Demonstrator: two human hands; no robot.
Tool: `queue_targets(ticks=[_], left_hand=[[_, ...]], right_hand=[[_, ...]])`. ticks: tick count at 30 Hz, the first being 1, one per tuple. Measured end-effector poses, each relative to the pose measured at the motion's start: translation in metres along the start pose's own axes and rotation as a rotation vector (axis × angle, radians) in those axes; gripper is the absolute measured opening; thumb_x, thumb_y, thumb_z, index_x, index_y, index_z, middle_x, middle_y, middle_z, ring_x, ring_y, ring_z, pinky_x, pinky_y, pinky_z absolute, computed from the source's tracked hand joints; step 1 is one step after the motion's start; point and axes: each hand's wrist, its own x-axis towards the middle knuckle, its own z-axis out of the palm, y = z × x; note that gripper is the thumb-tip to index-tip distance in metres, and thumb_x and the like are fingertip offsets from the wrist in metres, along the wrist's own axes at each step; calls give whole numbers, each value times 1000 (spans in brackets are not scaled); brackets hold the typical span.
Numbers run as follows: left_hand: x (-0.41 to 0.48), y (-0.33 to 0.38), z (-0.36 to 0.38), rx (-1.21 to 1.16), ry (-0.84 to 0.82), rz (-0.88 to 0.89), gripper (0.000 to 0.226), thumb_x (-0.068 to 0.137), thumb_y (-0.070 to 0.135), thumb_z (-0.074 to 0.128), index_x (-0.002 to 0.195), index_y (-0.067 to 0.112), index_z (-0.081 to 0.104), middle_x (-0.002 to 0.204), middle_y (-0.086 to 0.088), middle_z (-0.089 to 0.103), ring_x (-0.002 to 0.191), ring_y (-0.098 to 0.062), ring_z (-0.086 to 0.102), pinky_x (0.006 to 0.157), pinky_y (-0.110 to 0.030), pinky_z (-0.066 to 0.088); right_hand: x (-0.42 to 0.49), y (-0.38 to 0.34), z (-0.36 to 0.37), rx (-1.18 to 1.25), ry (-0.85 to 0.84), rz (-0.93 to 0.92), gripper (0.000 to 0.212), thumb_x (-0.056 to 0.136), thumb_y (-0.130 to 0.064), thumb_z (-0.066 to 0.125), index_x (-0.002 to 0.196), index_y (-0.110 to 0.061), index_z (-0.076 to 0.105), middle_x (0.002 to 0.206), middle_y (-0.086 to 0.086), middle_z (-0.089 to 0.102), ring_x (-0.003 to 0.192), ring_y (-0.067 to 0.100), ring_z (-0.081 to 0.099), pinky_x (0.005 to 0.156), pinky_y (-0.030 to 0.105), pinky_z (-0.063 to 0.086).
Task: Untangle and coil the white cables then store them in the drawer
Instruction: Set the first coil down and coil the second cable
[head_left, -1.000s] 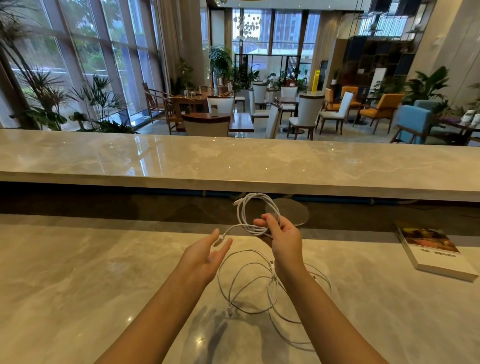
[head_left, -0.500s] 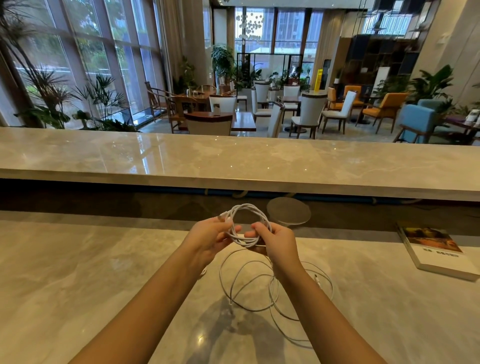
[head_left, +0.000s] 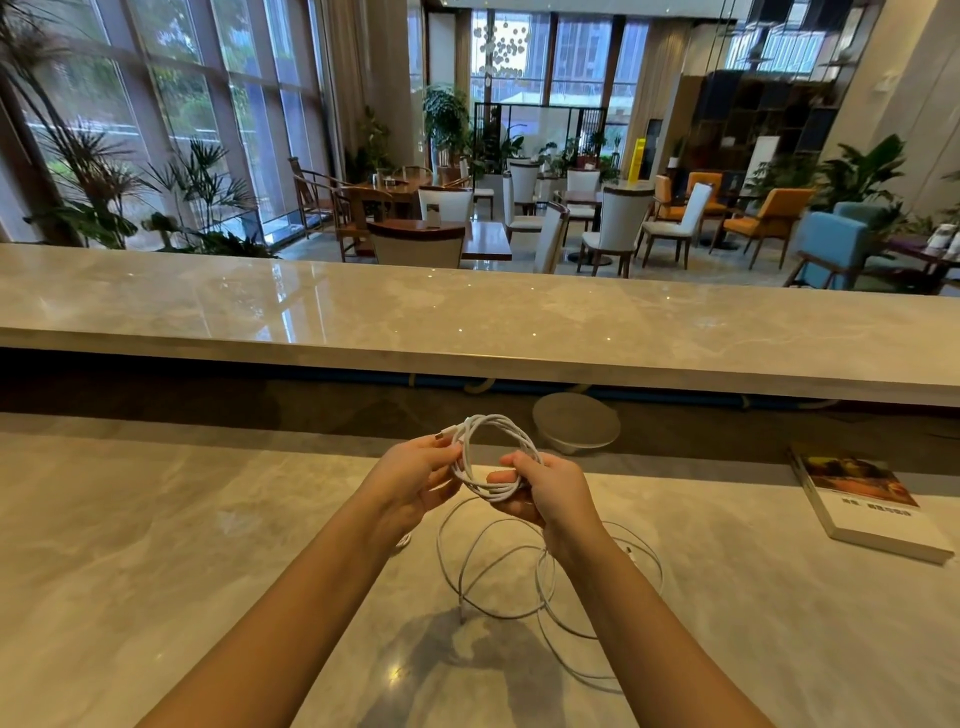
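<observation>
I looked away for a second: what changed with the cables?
The left hand moved up and toward the coil and now grips its left side. The right hand keeps holding the coil; the loose cables and the book stayed put.

Daylight enters through tall windows (head_left: 156, 104) at upper left. Glare streaks the marble ledge (head_left: 291, 306), and soft shadows lie on the countertop (head_left: 467, 670) at lower centre. Frame edges bow.
</observation>
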Motion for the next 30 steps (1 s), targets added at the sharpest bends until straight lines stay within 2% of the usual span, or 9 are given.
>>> queue_targets(ticks=[2,6,9,11,14,18,23,27,30], left_hand=[[0,-4,0,103,31,54,18,92,8,52,104,10,66,92,-10,65,86,-20,59,74,-29,48],[-2,-10,-1,334,94,239,20,94,15,51,108,12,66,84,-5,61,77,-16,52,67,-23,45],[-6,-10,1,399,114,343,18,94,17,52,106,13,64,87,-3,63,79,-12,55,63,-18,42],[-11,-10,4,438,99,399,17,93,17,52,105,15,64,88,0,63,80,-9,57,63,-16,41],[-15,-9,7,484,117,451,11,93,18,52,97,18,63,84,1,62,77,-8,56,62,-16,41],[-16,-10,6,505,137,480,10,93,19,52,95,18,63,83,-1,61,75,-10,55,63,-18,44],[-15,-9,5,408,112,386,18,94,17,50,96,8,66,79,-3,59,73,-11,51,62,-19,39],[-16,-7,3,259,17,259,26,92,13,49,91,-9,64,73,-9,48,70,-18,43,66,-28,39],[-17,-8,4,153,-18,140,19,92,13,50,82,-1,60,70,-8,46,66,-17,42,65,-28,40]], right_hand=[[1,-3,-1,-171,-49,-39,18,94,-13,50,108,-9,60,92,11,69,84,22,67,62,25,55],[-2,-18,-7,-446,-212,-318,33,88,-15,60,119,-22,52,109,1,62,98,13,60,70,18,51],[-4,-27,-2,-553,-301,-422,36,88,-26,61,122,-22,51,102,-7,59,90,10,60,66,17,53],[-2,-28,4,-600,-234,-475,30,88,-30,60,117,-21,56,92,-12,56,82,7,57,57,14,47],[3,-26,7,-529,-147,-503,18,88,-28,61,102,-16,63,80,-9,57,70,4,52,53,11,41],[1,-29,5,-525,-219,-483,14,86,-21,63,97,-12,65,75,-5,58,62,3,50,48,8,38],[-2,-29,0,-498,-310,-423,10,86,-11,59,91,-17,65,76,4,60,67,14,50,56,20,41],[0,-25,-5,-385,-338,-345,18,86,-6,54,94,-12,69,74,5,60,60,11,47,54,19,40],[2,-22,-7,-347,-316,-297,22,85,-4,51,96,-8,70,72,6,59,60,11,47,53,19,41]])
